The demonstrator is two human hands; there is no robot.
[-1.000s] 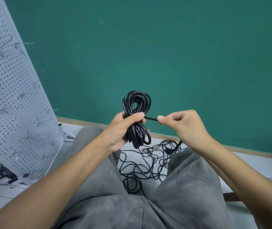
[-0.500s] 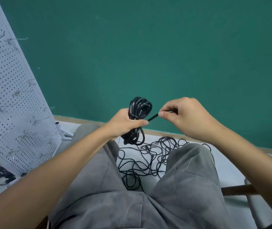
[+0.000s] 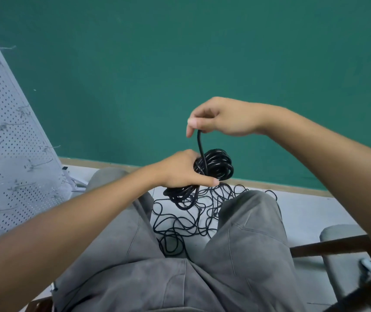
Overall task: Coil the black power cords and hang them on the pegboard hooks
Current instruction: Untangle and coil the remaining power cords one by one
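Cord coil (image 3: 217,164) gripped by left hand (image 3: 181,171); right hand (image 3: 221,118) pinches loose end (above).

Both forearms bare to the frame edges, no sleeves visible, no watch, bands or rings on the left hand (image 3: 180,170) or the right hand (image 3: 223,117). Nails short and unpainted where they show: thumb of each hand. Below the hands, grey trousers (image 3: 243,239), loose cut, soft matte fabric with a slightly faded, washed look. Stitched seam lines run down each leg, one angled seam on the leg under the right hand; centre seam at the crotch. Feet not visible.
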